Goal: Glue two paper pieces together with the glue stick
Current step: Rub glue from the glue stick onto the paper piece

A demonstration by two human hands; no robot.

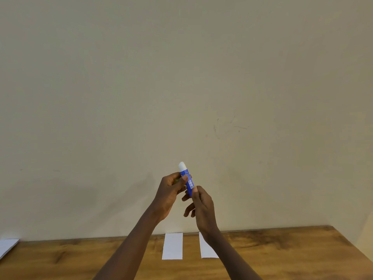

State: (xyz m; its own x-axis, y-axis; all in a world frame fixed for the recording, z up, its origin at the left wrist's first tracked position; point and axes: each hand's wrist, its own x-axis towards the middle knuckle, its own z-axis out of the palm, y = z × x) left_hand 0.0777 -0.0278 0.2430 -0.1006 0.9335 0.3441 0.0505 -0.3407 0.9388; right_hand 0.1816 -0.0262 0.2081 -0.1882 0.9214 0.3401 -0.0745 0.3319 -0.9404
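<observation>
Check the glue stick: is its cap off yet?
Cap looks off: the glue stick shows a rounded white tip. Left hand holds something yellowish, perhaps the cap; right hand grips the base.

Wood, paper, plastic, painted wall

Glossy blue plastic glue stick with white tip; two matt white paper strips on smooth, slightly shiny wood-grain table; matt beige wall, faintly scuffed.

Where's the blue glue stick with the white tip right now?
In the head view, the blue glue stick is held up mid-frame in front of the wall, between the left hand and right hand, above two white paper strips on the wooden table.
</observation>
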